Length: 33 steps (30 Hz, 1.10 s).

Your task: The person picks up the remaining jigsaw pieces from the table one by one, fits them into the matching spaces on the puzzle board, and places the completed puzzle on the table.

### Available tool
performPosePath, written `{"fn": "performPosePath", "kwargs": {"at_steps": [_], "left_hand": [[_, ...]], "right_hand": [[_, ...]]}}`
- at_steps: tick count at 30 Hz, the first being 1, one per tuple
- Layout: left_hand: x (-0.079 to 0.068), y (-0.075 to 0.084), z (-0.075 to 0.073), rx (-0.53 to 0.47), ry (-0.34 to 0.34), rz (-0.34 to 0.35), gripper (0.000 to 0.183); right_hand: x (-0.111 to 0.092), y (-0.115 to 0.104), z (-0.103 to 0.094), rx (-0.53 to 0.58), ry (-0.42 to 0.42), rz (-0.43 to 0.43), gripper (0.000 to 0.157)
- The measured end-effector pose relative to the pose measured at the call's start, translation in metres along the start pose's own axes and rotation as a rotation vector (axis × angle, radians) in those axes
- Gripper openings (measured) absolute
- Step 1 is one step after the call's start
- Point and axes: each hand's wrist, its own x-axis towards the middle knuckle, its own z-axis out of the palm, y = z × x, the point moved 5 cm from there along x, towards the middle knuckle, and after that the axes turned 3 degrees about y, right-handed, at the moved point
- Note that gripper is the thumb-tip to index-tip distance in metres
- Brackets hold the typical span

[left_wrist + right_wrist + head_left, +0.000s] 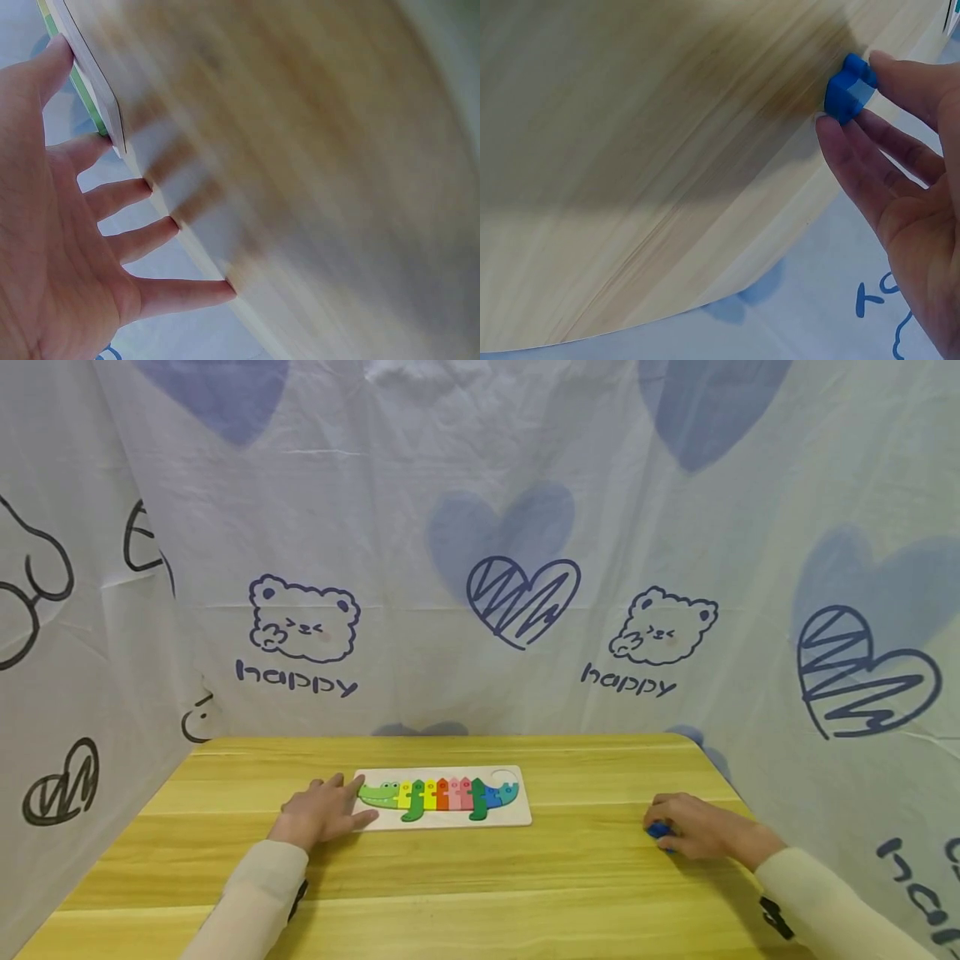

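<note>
A crocodile puzzle board (pixel 450 820) lies flat on the table, its coloured pieces forming a head, body, legs and part of a tail. At the tail's upper end, a curled recess shows bare board. My left hand (pixel 321 812) is spread at the board's left end, with thumb and index finger touching it; in the left wrist view the other fingertips rest on the tabletop. Over to the right, my right hand (pixel 690 827) pinches a small blue puzzle piece (pixel 847 88) between thumb and fingers, just above or at the table surface.
The yellow wood-grain table (pixel 480 893) has rounded far corners. A white cloth (pixel 412 527) printed with hearts, bears and lettering hangs behind it and at both sides. Dark bands show at both sleeves (pixel 776 917).
</note>
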Motion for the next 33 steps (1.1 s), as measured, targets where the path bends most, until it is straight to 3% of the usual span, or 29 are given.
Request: {"fn": "performPosePath", "kwargs": {"at_steps": [10,18,33], "left_hand": [[-0.003,0.001,-0.001,-0.001,0.000,0.006,0.087],[-0.003,0.001,-0.001,0.001,0.002,0.007,0.086],[-0.001,0.000,0.000,-0.002,0.005,0.006,0.086]], "right_hand": [[0.006,-0.002,0.002,-0.012,-0.013,0.007,0.022],[0.016,-0.008,-0.006,-0.065,0.076,-0.077,0.020],[0.062,-0.029,-0.026,-0.047,0.124,-0.089,0.019]]}}
